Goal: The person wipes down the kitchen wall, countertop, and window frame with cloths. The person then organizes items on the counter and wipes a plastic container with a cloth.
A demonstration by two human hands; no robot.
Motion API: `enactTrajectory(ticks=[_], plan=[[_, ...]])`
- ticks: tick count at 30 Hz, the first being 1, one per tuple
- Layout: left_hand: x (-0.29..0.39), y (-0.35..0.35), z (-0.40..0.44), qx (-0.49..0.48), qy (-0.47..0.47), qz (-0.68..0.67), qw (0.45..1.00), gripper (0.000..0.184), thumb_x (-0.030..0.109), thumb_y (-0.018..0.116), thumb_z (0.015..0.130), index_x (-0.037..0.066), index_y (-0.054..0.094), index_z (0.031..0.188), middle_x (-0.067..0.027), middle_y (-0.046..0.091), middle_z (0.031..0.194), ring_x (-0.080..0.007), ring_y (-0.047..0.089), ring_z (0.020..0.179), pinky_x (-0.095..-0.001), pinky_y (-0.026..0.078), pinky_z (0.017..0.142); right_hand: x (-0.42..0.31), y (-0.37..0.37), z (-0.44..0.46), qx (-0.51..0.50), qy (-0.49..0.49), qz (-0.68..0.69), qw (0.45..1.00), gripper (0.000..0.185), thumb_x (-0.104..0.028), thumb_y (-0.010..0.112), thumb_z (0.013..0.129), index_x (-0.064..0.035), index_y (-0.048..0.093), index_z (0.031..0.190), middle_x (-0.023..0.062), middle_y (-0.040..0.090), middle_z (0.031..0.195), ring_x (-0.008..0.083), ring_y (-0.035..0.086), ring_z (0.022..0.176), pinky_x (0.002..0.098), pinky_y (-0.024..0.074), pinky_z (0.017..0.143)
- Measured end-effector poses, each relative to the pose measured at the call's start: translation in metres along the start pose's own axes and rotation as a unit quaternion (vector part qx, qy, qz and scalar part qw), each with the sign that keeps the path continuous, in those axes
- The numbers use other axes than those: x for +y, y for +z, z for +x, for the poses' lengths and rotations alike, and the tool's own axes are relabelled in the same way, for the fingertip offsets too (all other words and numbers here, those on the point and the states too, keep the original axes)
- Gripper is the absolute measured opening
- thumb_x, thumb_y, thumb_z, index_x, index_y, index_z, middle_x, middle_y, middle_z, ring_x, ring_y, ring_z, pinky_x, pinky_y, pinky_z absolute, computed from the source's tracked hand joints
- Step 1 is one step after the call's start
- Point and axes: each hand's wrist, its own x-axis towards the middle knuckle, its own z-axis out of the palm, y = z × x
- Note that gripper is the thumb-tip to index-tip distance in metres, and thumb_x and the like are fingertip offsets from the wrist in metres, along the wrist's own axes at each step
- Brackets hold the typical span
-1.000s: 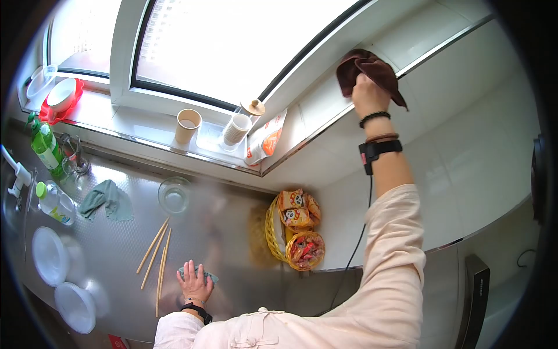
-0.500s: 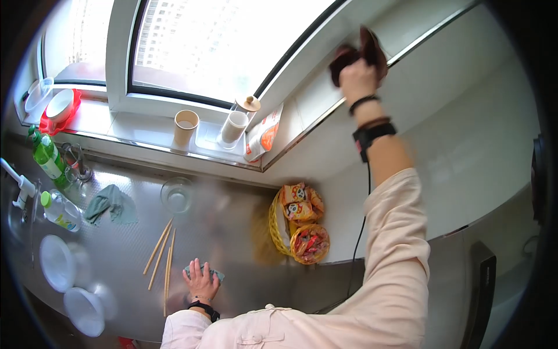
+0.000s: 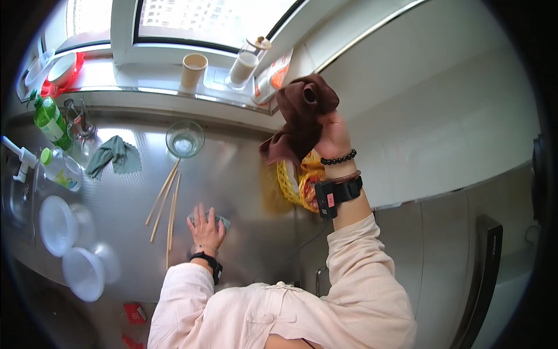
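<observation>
My right hand point(image 3: 333, 135) holds a dark brown cloth point(image 3: 302, 116), which hangs in front of the yellow baskets point(image 3: 289, 183) and partly hides them. My left hand point(image 3: 207, 228) lies with fingers spread on a small grey-green cloth point(image 3: 223, 221) on the metal counter point(image 3: 232, 168). Left of that hand are several wooden chopsticks point(image 3: 172, 209), with a glass bowl point(image 3: 185, 139) just beyond them. Another grey-green cloth point(image 3: 116, 157) lies crumpled farther left.
On the window ledge stand a paper cup point(image 3: 193, 71), a lidded jar point(image 3: 243, 68), a packet point(image 3: 272, 78) and a white bowl point(image 3: 62, 70). Bottles point(image 3: 52, 123) and two pale bowls point(image 3: 57, 225) are at the left. A black handle point(image 3: 487, 273) is at the right.
My right hand has come down and left from the upper ledge with the brown cloth, now above the baskets. My left hand remains on the small cloth. The view has shifted.
</observation>
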Motion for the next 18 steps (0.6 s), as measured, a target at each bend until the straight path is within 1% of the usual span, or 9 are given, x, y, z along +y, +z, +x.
enactTrajectory(ticks=[3,5,6,7,9,11,13,17,18], plan=[[-0.003,0.002,-0.005,-0.017,-0.008,-0.027,0.999,0.043,0.029,0.055,0.074,0.013,0.052,0.114,-0.0153,0.032,0.135,-0.0298,0.026,0.128,-0.0533,0.017,0.101,0.011,0.023,-0.040,0.008,-0.032,-0.001,0.999,0.036,-0.028,0.037,0.091,-0.0057,0.046,0.118,0.0050,0.052,0.116,0.0197,0.049,0.107,0.0356,0.0373,0.094],[-0.010,0.003,-0.005,-0.012,0.024,-0.035,0.999,0.043,0.027,0.055,0.075,0.012,0.052,0.114,-0.0153,0.031,0.136,-0.0301,0.026,0.128,-0.0537,0.018,0.101,0.024,0.022,-0.059,0.016,-0.006,0.023,1.000,0.030,-0.019,0.042,0.087,-0.0050,0.052,0.112,0.0067,0.055,0.112,0.0196,0.052,0.104,0.0350,0.0409,0.090],[-0.011,-0.004,-0.004,-0.042,0.030,-0.040,0.998,0.041,0.025,0.054,0.076,0.012,0.051,0.115,-0.0154,0.029,0.137,-0.0304,0.025,0.128,-0.0541,0.018,0.100,0.032,0.012,-0.066,-0.026,0.029,-0.333,0.942,0.028,-0.014,0.044,0.085,-0.0039,0.055,0.108,0.0069,0.058,0.107,0.0197,0.054,0.099,0.0349,0.0432,0.086],[-0.015,-0.010,-0.005,-0.046,0.032,-0.039,0.998,0.041,0.025,0.054,0.076,0.012,0.051,0.115,-0.0154,0.029,0.137,-0.0304,0.025,0.128,-0.0541,0.018,0.100,0.042,0.001,-0.076,-0.063,0.060,-0.643,0.761,0.026,-0.009,0.046,0.082,-0.0028,0.057,0.104,0.0071,0.060,0.103,0.0198,0.056,0.095,0.0347,0.0455,0.082],[-0.031,-0.018,-0.008,-0.080,0.071,0.045,0.993,0.041,0.024,0.054,0.076,0.013,0.051,0.115,-0.0157,0.027,0.139,-0.0308,0.024,0.129,-0.0537,0.018,0.101,0.067,-0.011,-0.088,-0.056,-0.014,-0.802,0.595,0.025,-0.008,0.043,0.080,-0.0007,0.060,0.096,0.0109,0.064,0.087,0.0185,0.060,0.083,0.0330,0.0473,0.075],[-0.051,-0.021,-0.020,-0.064,0.066,0.054,0.994,0.042,0.024,0.053,0.077,0.014,0.050,0.118,-0.0158,0.026,0.139,-0.0310,0.023,0.129,-0.0530,0.019,0.101,0.081,-0.034,-0.076,-0.035,-0.010,-0.779,0.625,0.024,-0.011,0.047,0.081,-0.0008,0.061,0.097,0.0119,0.064,0.080,0.0160,0.061,0.079,0.0294,0.0474,0.072],[-0.065,-0.031,-0.030,-0.056,0.097,0.012,0.994,0.046,0.027,0.055,0.075,0.014,0.049,0.119,-0.0164,0.030,0.136,-0.0317,0.025,0.128,-0.0539,0.023,0.099,0.088,-0.054,-0.043,0.080,-0.003,-0.638,0.766,0.025,-0.015,0.050,0.081,0.0003,0.061,0.098,0.0112,0.065,0.076,0.0164,0.062,0.074,0.0279,0.0475,0.069],[-0.060,-0.038,-0.027,-0.046,0.092,0.010,0.995,0.049,0.029,0.056,0.073,0.013,0.050,0.119,-0.0174,0.034,0.133,-0.0335,0.028,0.126,-0.0549,0.024,0.098,0.074,-0.090,0.051,0.224,-0.128,-0.681,0.685,0.050,-0.039,0.057,0.080,0.0041,0.058,0.104,0.0224,0.062,0.093,0.0294,0.060,0.091,0.0348,0.0459,0.080],[-0.060,-0.037,-0.027,-0.046,0.091,0.013,0.995,0.050,0.030,0.056,0.073,0.014,0.050,0.119,-0.0171,0.036,0.132,-0.0335,0.029,0.125,-0.0549,0.025,0.097,0.069,-0.109,0.082,0.242,-0.113,-0.654,0.708,0.058,-0.046,0.057,0.077,0.0045,0.056,0.107,0.0247,0.059,0.100,0.0330,0.057,0.097,0.0367,0.0436,0.084]])
